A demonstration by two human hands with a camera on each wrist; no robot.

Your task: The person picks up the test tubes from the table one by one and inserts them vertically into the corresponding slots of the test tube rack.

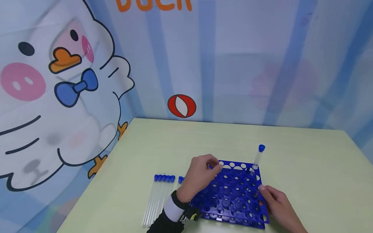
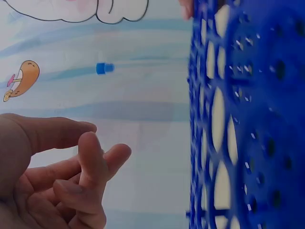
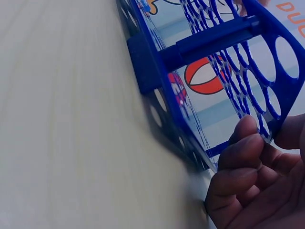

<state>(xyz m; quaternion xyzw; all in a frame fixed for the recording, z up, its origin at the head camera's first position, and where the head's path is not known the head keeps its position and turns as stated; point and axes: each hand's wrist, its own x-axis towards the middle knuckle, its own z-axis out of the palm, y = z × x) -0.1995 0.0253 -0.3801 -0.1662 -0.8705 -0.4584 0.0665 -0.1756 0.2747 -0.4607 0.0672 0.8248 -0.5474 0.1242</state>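
Blue-striped backdrop (image 1: pixel 233 48), printed with a white cartoon duck (image 1: pixel 102 87), is set behind a pale table (image 1: pixel 314 161), where a blue rack (image 1: pixel 230 189) is gripped at its right edge by the right hand (image 1: pixel 281 204), the edge pinched between thumb and bent fingers. Nothing is seen to be held by the left hand (image 1: pixel 201 174); its thumb and forefinger are bent toward each other with a narrow gap, above the rack's far left part and apart from it. By all appearances, tubes are being racked. The step is judged best served by a steady right-hand hold, with each tube pinched just below its cap, lined up over one hole and lowered straight, so that the holes of the lower tier are met without force. A standing tube (image 1: pixel 257 158) is found in the far right corner of the rack, well apart from the left fingertips and beyond the right hand's grip; whether it is fully seated cannot be told. Loose tubes (image 1: pixel 155 204) are laid side by side left of the rack, beyond the left wrist, with more caps (image 1: pixel 180 179) partly hidden by that arm.
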